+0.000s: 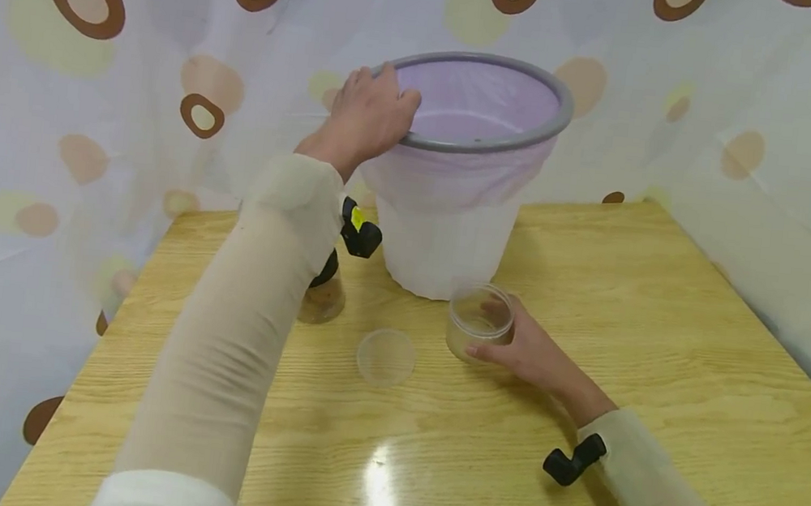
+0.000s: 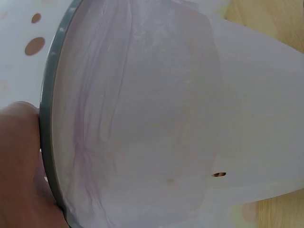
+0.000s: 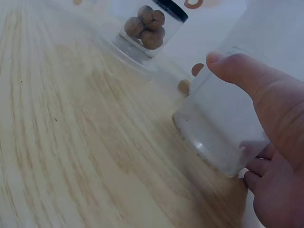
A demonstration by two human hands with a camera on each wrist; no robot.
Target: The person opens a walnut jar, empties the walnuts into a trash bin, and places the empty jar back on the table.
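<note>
A white trash bin (image 1: 443, 244) with a grey rim and a purple bag lining stands at the back of the table. My left hand (image 1: 373, 115) grips the rim's left side, thumb toward the opening; the left wrist view shows the hand at the rim (image 2: 46, 114). In front of the bin, my right hand (image 1: 534, 351) holds an open clear plastic jar (image 1: 459, 341) around its side, thumb on the near side. The right wrist view shows the jar's base (image 3: 204, 142) tilted close over the tabletop. A clear round lid (image 1: 384, 369) lies flat left of this jar.
Partly behind my left forearm stands a clear jar of walnuts (image 3: 146, 29) with a black lid. The wooden table (image 1: 660, 351) meets a patterned cloth (image 1: 286, 46) at the back and sides. Light glares off the table's front.
</note>
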